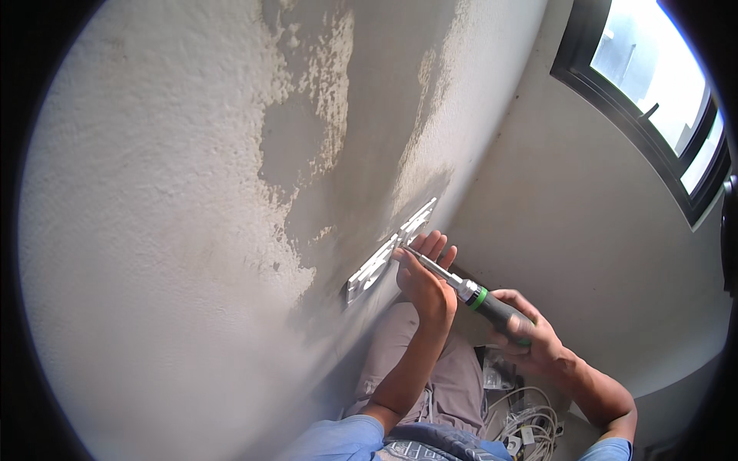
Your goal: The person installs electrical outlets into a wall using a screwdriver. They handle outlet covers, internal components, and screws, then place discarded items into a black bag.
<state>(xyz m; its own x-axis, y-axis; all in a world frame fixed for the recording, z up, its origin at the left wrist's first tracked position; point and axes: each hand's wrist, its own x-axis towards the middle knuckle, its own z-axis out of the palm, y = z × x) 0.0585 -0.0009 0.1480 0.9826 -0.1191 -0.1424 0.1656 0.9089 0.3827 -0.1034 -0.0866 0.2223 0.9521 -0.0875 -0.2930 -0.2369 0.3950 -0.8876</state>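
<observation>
The tip of the screwdriver [461,286] is hidden where its shaft passes behind the fingers of the left hand [424,280], so the point where it meets the white wall plate [390,251] cannot be seen. The plate is viewed almost edge-on, and its face and any screws are too small to tell. The right hand [530,334] covers most of the dark handle. Both upper arms are cut off by the lower edge. Near the floor, the coil of white cable [530,422] and small packets beside it are blurred. The window [661,92] at far right is cut off by the dark rim.
</observation>
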